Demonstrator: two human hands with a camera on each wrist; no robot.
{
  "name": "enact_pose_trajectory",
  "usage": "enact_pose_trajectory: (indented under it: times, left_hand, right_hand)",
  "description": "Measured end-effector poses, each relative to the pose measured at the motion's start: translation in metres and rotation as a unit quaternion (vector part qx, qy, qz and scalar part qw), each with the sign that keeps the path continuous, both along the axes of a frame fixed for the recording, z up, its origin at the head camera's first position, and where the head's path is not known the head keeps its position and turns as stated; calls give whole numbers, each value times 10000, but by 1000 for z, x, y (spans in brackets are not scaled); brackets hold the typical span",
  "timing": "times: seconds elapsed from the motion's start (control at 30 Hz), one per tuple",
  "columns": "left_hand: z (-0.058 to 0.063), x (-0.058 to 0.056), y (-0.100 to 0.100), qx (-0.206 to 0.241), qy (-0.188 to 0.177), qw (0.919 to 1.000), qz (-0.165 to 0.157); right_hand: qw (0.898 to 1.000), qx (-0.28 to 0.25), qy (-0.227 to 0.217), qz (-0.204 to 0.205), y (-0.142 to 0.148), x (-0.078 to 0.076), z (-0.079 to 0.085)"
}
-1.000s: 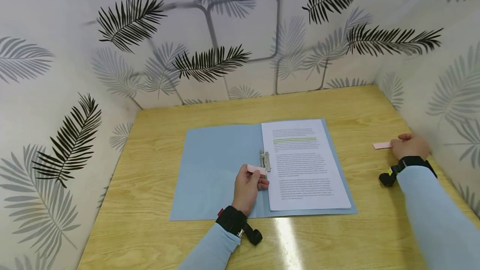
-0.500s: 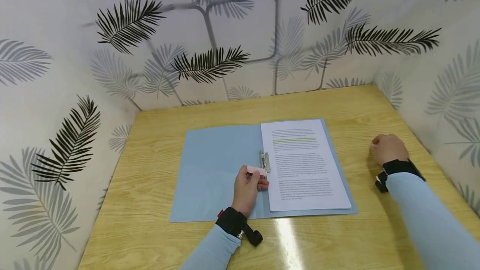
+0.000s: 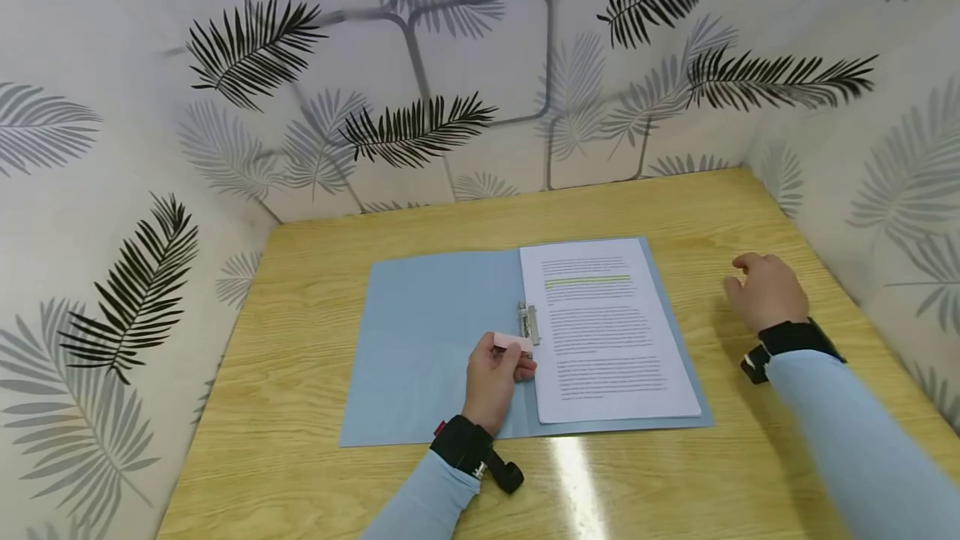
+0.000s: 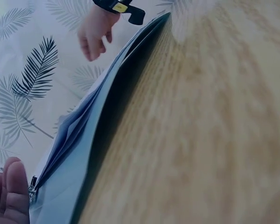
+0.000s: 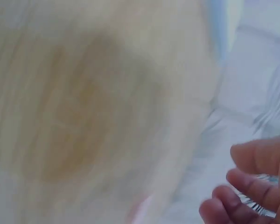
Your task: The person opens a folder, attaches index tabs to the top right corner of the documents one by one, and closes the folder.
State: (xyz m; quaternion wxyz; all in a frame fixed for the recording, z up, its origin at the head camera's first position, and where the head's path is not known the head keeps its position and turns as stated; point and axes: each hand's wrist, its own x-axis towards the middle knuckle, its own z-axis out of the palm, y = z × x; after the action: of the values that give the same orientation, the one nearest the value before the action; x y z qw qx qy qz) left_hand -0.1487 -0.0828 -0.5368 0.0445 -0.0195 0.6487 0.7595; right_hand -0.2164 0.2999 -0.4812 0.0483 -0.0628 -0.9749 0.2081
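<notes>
Left hand (image 3: 491, 383) pinches a pale pink strip (image 3: 512, 342) between thumb and fingers, just below the metal clip (image 3: 528, 323). Right hand (image 3: 768, 294) well apart, over the wooden table (image 3: 292, 357), fingers loosely bent, thumb apart, holding nothing. Blue folder (image 3: 427, 332) lies open; printed sheets (image 3: 607, 332) on its right half.

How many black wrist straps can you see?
2: the left strap, behind the left hand pinching a pink piece, and the right strap, behind the right hand, right of the blue folder. Both are plainly visible.
</notes>
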Motion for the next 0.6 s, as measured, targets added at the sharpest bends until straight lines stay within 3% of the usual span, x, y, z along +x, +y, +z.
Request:
enact_pose_trajectory:
  times: [0.2, 0.3, 0.37, 0.43, 0.5, 0.6]
  left_hand:
    - [12, 7, -1, -110, 290, 9989, 339]
    - [26, 11, -1, -556, 792, 9944, 432]
    - [36, 13, -1, -1043, 1320, 9847, 465]
    - [44, 15, 1, -1567, 1847, 9691, 469]
    - [50, 17, 2, -2151, 2359, 9465, 462]
    - [56, 21, 4, -3158, 3088, 8961, 432]
  right_hand:
    - [9911, -522, 322, 1182, -72, 18, 18]
    - [9819, -704, 463, 1696, -111, 29, 20]
    - [9753, -893, 529, 1949, -132, 38, 19]
    - [9681, -1188, 547, 2138, -150, 47, 19]
    - [9592, -1583, 547, 2276, -165, 55, 18]
    - [9383, -2408, 420, 2445, -183, 65, 17]
